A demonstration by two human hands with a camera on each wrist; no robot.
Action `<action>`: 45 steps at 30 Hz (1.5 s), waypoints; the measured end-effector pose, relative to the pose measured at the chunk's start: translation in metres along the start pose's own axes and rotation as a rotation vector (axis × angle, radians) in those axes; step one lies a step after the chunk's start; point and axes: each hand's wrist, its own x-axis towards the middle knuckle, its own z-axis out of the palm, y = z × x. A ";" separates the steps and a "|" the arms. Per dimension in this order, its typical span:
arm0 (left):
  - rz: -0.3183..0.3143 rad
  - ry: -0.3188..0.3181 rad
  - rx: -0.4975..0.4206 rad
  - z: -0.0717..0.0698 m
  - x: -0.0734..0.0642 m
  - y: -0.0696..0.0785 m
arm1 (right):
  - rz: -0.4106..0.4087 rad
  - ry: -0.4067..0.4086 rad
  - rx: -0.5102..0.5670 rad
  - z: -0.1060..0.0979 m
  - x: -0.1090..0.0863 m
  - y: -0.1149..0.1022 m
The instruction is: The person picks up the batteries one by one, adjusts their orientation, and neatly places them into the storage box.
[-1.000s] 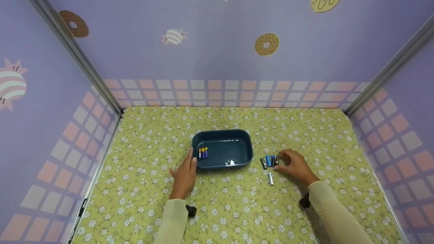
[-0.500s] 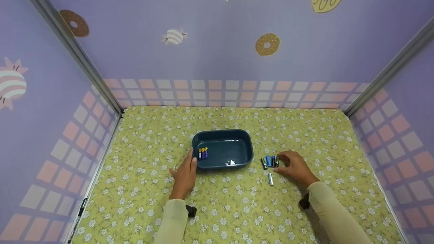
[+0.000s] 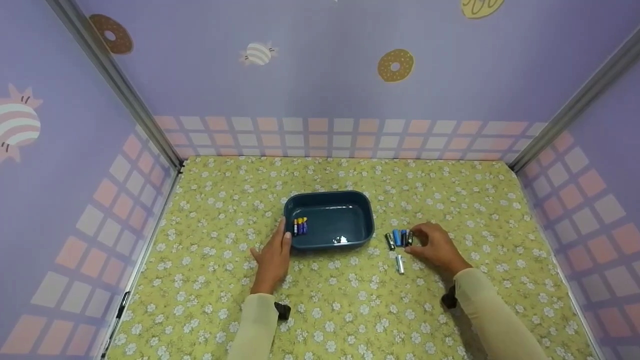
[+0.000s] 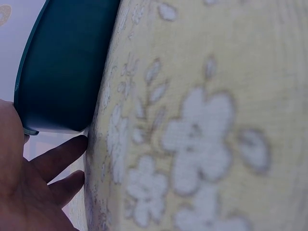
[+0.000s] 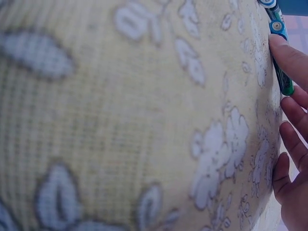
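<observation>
A dark blue-green plastic bin [image 3: 345, 220] stands on the cloth in the head view. My left hand [image 3: 272, 260] touches its left side and near corner with thumb and forefinger; in the left wrist view its other fingers [image 4: 62, 159] lie apart from the wall. Inside, three purple-and-yellow batteries [image 3: 300, 226] stand in a row by the left end. Right of the bin, my right hand [image 3: 437, 245] pinches a dark, green-ended battery [image 5: 284, 79] end to end between thumb and forefinger. Beside it lie a dark blue battery [image 3: 403, 238], a light blue battery [image 3: 396, 237] and a black battery [image 3: 389, 242].
A silver battery [image 3: 400, 264] lies by itself nearer the person. Yellow flowered cloth [image 3: 340, 310] covers the table. Purple walls [image 3: 320, 90] enclose its back and sides, with grey metal posts [image 3: 145, 120] in the corners.
My right fingers have shifted slightly at the end battery, which now lies more evenly beside the row. The left hand and bin have stayed in place.
</observation>
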 end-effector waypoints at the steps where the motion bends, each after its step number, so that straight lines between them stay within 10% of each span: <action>1: 0.003 -0.001 0.001 0.000 0.000 0.000 | -0.007 0.003 -0.014 0.000 0.000 0.000; 45: -0.003 0.007 0.008 0.000 0.000 0.000 | -0.122 0.073 -0.033 -0.017 0.035 -0.064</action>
